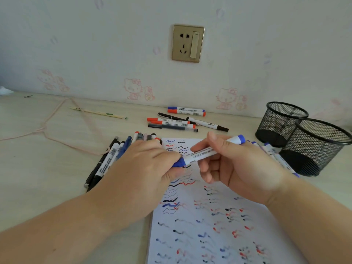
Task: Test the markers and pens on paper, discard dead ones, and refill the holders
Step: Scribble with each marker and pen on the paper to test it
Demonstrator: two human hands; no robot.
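- Head view: the right hand [236, 164] grips the white barrel of a blue-capped whiteboard marker [207, 152], which is held tilted above the white sheet of paper covered in wavy test strokes [209, 225], not touching it.
- The left hand [148, 164] pinches the marker's blue cap at its lower end; whether the cap is being pulled off or pushed on cannot be told.
- The paper lies at the near middle of the pale wooden desk [47, 168], reaching the desk's near edge.
- A fan of black, blue and red pens and markers [112, 155] lies just left of the paper, partly under the left hand.
- A second group of red, blue and black markers [181, 119] lies toward the far edge, near the wall.
- More blue-capped markers [274, 153] lie by the paper's right edge, behind the right hand.
- Two black wire-mesh pen holders [304, 138] stand touching at the desk's right edge, both apparently unfilled.
- Risks, as I judge them: a sudden release of the cap could jerk the tip across the fingers or smear ink; the left forearm could sweep the fanned pens and mix sorted piles; with little blank paper left, a faint stroke may be misread among old marks.
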